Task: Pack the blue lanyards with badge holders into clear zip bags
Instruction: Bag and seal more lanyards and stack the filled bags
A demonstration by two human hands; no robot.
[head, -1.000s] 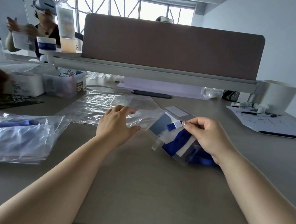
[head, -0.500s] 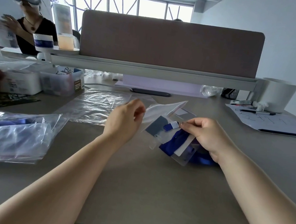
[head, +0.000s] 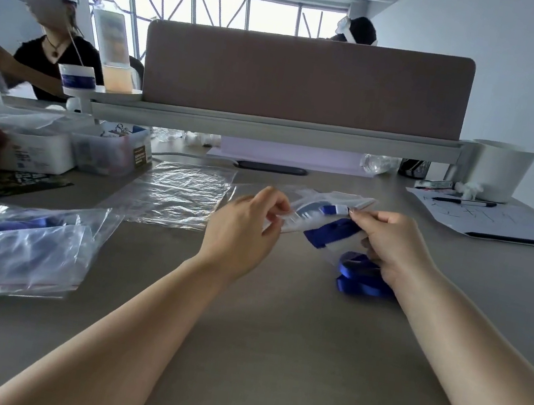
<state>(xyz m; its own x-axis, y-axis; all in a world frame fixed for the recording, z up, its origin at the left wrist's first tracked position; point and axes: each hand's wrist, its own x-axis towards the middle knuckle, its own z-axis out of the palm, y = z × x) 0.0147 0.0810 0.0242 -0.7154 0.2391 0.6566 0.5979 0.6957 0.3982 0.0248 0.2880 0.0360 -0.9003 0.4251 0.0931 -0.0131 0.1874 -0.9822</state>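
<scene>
My left hand (head: 242, 230) pinches the edge of a clear zip bag (head: 325, 199) held just above the desk. My right hand (head: 390, 247) grips a clear badge holder (head: 297, 219) with its blue lanyard (head: 332, 229), pinching near the white clip, and the holder's far end lies against the bag's mouth. The rest of the lanyard (head: 358, 278) lies coiled on the desk under my right wrist. Whether the holder is inside the bag I cannot tell.
A stack of empty clear bags (head: 176, 194) lies ahead left. Packed bags with blue lanyards (head: 9, 247) pile at the left edge. Plastic boxes (head: 106, 152) stand behind them. Paper and pens (head: 488, 218) lie at the right, a white pot (head: 500, 171) behind. A partition (head: 304, 79) closes the back.
My left hand took a clear bag off the stack, lifted it and brought it to the badge holder. My right hand raised the holder toward the bag's opening.
</scene>
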